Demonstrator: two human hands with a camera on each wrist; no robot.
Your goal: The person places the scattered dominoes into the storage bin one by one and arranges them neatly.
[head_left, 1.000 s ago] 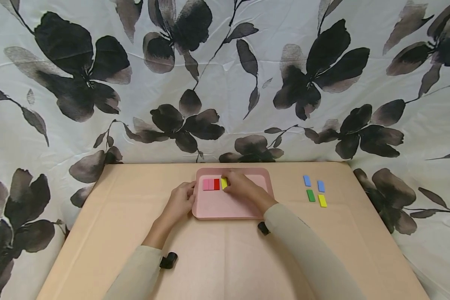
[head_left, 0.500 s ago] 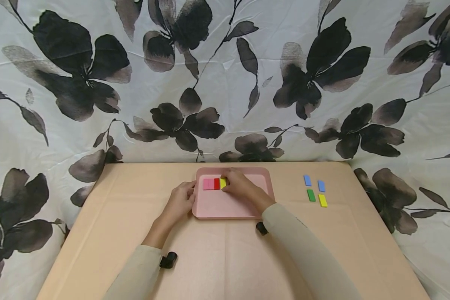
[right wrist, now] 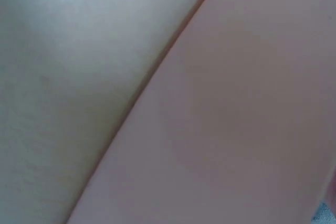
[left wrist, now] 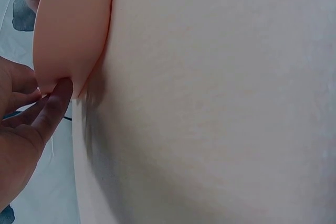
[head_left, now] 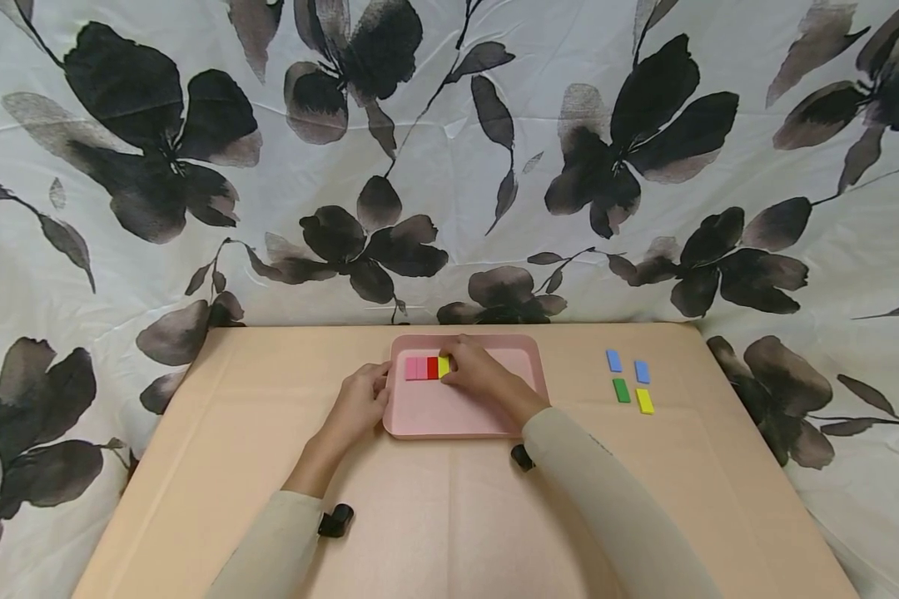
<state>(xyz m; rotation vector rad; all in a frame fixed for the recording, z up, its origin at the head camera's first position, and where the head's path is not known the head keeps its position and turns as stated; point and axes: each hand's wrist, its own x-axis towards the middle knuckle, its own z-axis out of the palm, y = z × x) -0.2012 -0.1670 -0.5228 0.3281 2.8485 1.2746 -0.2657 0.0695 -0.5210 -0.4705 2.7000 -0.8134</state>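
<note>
The pink tray [head_left: 438, 413] lies on the table, and my left hand [head_left: 358, 403] grips its left edge. In the left wrist view the thumb [left wrist: 56, 106] presses on the tray's outer wall. Inside the tray, a row near its left side has two pink tiles [head_left: 415, 368], then a red tile [head_left: 432, 368]. My right hand [head_left: 487, 378] pinches a yellow tile [head_left: 444, 366] at the right end of this row, right beside the red one. Its fingers partly cover the yellow tile. The right wrist view holds mostly bare tray [right wrist: 226, 119].
To the right of the tray lie two blue tiles [head_left: 642, 372], a green tile [head_left: 621, 391] and another yellow tile [head_left: 645, 402]. The tan table [head_left: 449, 516] ends at a floral curtain [head_left: 449, 166] behind.
My right hand has slid the yellow tile slightly left, closing the gap to the red tile. The left hand stays on the tray's edge.
</note>
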